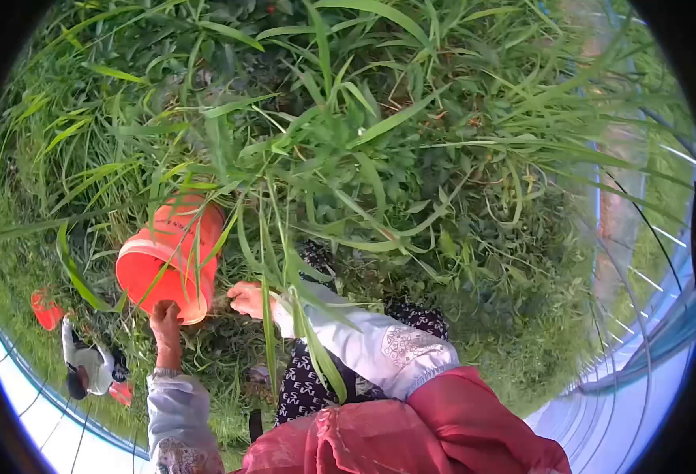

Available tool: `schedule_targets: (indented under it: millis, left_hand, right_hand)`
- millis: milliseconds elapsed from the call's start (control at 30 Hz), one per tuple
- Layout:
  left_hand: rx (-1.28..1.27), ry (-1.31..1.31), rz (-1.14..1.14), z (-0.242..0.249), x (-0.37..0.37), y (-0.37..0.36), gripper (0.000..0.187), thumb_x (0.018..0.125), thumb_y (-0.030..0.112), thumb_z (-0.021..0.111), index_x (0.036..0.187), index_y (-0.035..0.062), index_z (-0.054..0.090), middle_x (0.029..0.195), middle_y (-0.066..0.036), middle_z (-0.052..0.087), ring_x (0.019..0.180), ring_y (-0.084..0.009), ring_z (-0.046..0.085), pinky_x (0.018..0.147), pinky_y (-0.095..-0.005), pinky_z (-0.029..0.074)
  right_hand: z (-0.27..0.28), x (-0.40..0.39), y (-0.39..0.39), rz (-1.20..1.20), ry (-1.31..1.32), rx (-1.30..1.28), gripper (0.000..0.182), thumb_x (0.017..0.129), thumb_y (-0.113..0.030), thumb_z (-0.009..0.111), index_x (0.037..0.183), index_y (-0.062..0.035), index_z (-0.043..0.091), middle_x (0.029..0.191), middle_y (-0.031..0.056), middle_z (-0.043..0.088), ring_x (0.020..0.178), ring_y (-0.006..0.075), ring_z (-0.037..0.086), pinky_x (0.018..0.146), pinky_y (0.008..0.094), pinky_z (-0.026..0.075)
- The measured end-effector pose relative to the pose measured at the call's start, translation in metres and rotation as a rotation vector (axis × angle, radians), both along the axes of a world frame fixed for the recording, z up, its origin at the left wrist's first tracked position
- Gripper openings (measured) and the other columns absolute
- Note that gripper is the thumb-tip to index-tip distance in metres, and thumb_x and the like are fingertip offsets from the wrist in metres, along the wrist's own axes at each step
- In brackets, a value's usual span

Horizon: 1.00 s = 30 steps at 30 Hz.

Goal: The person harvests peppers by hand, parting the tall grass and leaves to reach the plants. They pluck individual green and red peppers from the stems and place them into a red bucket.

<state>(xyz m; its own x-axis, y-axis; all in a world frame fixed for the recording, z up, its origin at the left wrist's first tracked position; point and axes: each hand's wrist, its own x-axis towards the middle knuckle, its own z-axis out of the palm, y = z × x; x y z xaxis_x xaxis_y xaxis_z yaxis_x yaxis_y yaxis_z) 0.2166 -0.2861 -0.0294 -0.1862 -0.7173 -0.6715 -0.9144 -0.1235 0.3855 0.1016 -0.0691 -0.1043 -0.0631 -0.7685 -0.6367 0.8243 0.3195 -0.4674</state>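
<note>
An orange-red bucket [180, 237] lies tilted among the grass at left centre, its mouth facing me. At the bucket's lower rim is my left hand [165, 317], its fingers bent closed; whatever they hold, if anything, is too small to name. Just right of the rim, low in the weeds, my right hand [249, 300] has its fingers drawn together, and their contents cannot be made out. Long grass blades [267, 316] hang in front of my right wrist. Some small dark bits show inside the bucket.
Tall grass and leafy plants [411, 158] fill the ground ahead. At far left another person [87, 367] is bent over, with an orange-red bucket [47, 309] nearby and another red object beside them. Curved plastic sheeting with ribs [640, 379] stands at the right.
</note>
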Motion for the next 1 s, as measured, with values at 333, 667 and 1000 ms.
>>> schedule_targets:
  millis: [333, 667, 1000]
  left_hand:
    - [0.426, 0.051, -1.026, -0.015, -0.158, 0.231, 0.017, 0.078, 0.011, 0.060, 0.069, -0.0022, 0.055, 0.061, -0.013, 0.051, 0.052, -0.0197, 0.050, 0.052, -0.0307, 0.041]
    - [0.711, 0.615, -1.407, 0.011, -0.370, 0.490, 0.010, 0.079, 0.006, 0.059, 0.074, -0.0027, 0.056, 0.063, -0.009, 0.053, 0.056, -0.0185, 0.051, 0.053, -0.0273, 0.041]
    - [0.550, 0.679, -1.710, -0.101, -0.464, 0.712, 0.021, 0.085, 0.016, 0.055, 0.100, 0.0003, 0.057, 0.095, -0.009, 0.060, 0.085, -0.0164, 0.057, 0.075, -0.0287, 0.046]
  right_hand:
    - [0.023, -0.191, 0.296, -0.447, 0.005, 0.158, 0.022, 0.087, -0.022, 0.055, 0.100, -0.0047, 0.058, 0.093, 0.0024, 0.062, 0.084, 0.0095, 0.057, 0.065, 0.0235, 0.047]
    - [-0.058, -0.224, 0.529, 0.017, 0.737, 1.176, 0.068, 0.077, -0.034, 0.063, 0.134, -0.0142, 0.032, 0.135, 0.0201, 0.032, 0.119, 0.0377, 0.039, 0.099, 0.0383, 0.034]
    - [-0.076, -0.146, 0.479, -0.286, 0.668, 0.955, 0.055, 0.078, -0.027, 0.059, 0.128, -0.0121, 0.041, 0.131, 0.0165, 0.039, 0.123, 0.0340, 0.035, 0.100, 0.0420, 0.031]
